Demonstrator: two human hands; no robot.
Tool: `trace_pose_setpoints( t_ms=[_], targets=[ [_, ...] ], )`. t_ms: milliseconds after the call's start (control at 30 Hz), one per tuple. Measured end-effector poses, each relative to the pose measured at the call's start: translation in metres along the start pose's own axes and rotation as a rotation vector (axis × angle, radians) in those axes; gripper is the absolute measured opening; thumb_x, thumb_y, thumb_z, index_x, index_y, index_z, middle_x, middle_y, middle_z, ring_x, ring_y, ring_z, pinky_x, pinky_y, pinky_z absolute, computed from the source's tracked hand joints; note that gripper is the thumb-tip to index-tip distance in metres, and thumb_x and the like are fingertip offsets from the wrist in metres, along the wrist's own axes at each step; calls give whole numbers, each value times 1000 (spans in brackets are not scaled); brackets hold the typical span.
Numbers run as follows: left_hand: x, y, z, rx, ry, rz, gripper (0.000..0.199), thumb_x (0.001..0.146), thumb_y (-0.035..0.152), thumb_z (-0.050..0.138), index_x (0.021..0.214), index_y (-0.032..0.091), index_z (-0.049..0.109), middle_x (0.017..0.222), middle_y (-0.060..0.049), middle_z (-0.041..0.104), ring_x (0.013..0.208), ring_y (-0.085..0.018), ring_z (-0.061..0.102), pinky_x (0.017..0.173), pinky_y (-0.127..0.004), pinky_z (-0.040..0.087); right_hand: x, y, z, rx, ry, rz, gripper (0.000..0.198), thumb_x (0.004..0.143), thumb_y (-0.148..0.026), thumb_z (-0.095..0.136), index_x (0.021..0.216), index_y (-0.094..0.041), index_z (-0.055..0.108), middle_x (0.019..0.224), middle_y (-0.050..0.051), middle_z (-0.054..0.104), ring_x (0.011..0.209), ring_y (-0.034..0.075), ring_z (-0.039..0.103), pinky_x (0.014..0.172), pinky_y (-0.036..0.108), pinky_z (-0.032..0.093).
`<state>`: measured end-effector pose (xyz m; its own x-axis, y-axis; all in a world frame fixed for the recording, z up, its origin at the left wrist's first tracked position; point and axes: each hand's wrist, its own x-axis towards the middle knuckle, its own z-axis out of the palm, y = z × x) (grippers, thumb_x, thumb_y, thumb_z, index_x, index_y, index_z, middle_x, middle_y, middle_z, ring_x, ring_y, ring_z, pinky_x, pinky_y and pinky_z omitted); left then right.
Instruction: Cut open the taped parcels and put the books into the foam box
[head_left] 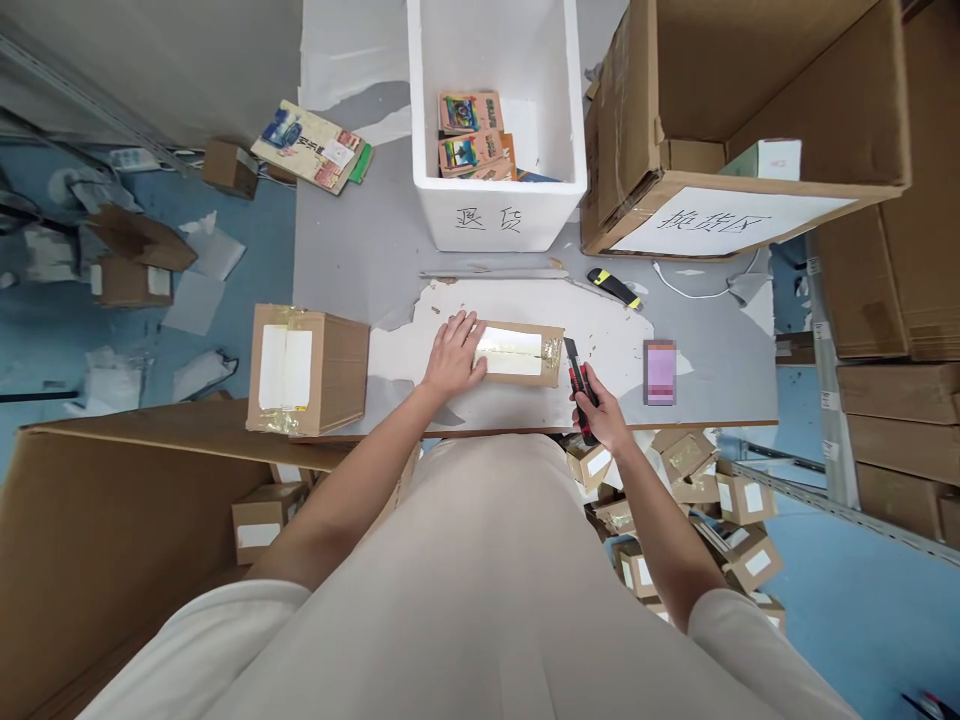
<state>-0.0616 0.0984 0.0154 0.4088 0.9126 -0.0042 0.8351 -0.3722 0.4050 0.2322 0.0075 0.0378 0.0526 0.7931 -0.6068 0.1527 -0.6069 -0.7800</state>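
Head view: small taped carton lying on the table
Left hand: fingers spread over the carton's left end
Right hand: closed around a red-and-black cutter, blade near the carton

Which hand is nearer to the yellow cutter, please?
Right. The right hand is on the near side of the yellow cutter; the left hand, on the small box, is farther off, to the left.

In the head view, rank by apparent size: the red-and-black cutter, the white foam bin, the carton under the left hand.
1. White foam bin
2. Carton under the left hand
3. Red-and-black cutter
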Motion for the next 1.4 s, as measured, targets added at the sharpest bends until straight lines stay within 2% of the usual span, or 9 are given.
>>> trace_pose_setpoints(
  t_ms=[133, 267, 467, 667, 833, 1000, 1067, 1233, 1400],
  targets=[
    [0, 1, 0, -1, -1, 8, 98, 68, 67, 62, 143, 11, 35, 148, -21, 37, 142, -39, 24, 113, -52, 21, -2, -2, -6, 23, -45, 41, 81, 80, -44, 61, 151, -34, 23, 85, -2, 57, 53, 8, 54, 51, 28, 54],
    [4, -1, 1, -42, 7, 34, 113, 53, 74, 71, 142, 13, 37, 144, -20, 42, 139, -41, 29, 114, -52, 21, 1, -7, -13, -56, -75, 40, 77, 83, -40, 58, 151, -33, 24, 82, -2, 56, 50, 7, 53, 48, 25, 52],
    [6, -2, 3, -64, 31, 30, 115, 47, 69, 78, 140, 15, 38, 140, -19, 44, 136, -41, 32, 114, -53, 22, 6, -32, -24, -377, -77, 55, 67, 87, -26, 53, 149, -34, 30, 76, -2, 57, 44, 6, 52, 41, 20, 47],
    [7, 2, 5, -47, 9, 11, 119, 48, 70, 77, 142, 10, 34, 138, -21, 43, 135, -41, 32, 114, -52, 23, 7, -46, -30, -459, -243, 94, 66, 88, -21, 53, 149, -34, 31, 71, -3, 56, 43, 6, 50, 38, 17, 44],
    [8, 0, 7, -23, 8, 9, 118, 51, 73, 72, 142, 8, 33, 137, -23, 42, 134, -42, 31, 114, -52, 22, 6, -45, -39, -409, -280, 94, 65, 88, -23, 54, 148, -34, 33, 68, -4, 56, 41, 7, 49, 36, 18, 42],
    [9, -2, 8, -29, -6, 34, 116, 53, 75, 69, 142, 10, 34, 136, -22, 42, 132, -42, 32, 113, -52, 22, 7, -43, -32, -438, -210, 38, 65, 84, -21, 60, 145, -33, 40, 65, -3, 58, 38, 7, 46, 35, 20, 40],
    [9, 0, 8, -15, 1, 15, 115, 54, 77, 67, 141, 10, 34, 136, -22, 42, 132, -42, 32, 112, -53, 22, 5, -43, -29, -418, -211, 31, 66, 84, -20, 60, 146, -33, 39, 64, -4, 58, 39, 7, 47, 35, 19, 41],
    [8, 4, 6, -4, -6, 1, 117, 52, 81, 65, 139, 9, 35, 133, -24, 43, 130, -43, 32, 109, -53, 23, -8, -40, -34, -332, -324, 91, 65, 86, -22, 58, 147, -33, 37, 64, -4, 54, 41, 8, 49, 36, 20, 41],
    [8, 6, 5, 14, 16, 12, 113, 54, 81, 64, 137, 10, 36, 133, -24, 44, 130, -42, 33, 108, -52, 25, -21, -32, -23, -209, -273, 108, 68, 87, -24, 55, 150, -29, 30, 66, -4, 54, 45, 9, 51, 41, 22, 45]
  ],
)
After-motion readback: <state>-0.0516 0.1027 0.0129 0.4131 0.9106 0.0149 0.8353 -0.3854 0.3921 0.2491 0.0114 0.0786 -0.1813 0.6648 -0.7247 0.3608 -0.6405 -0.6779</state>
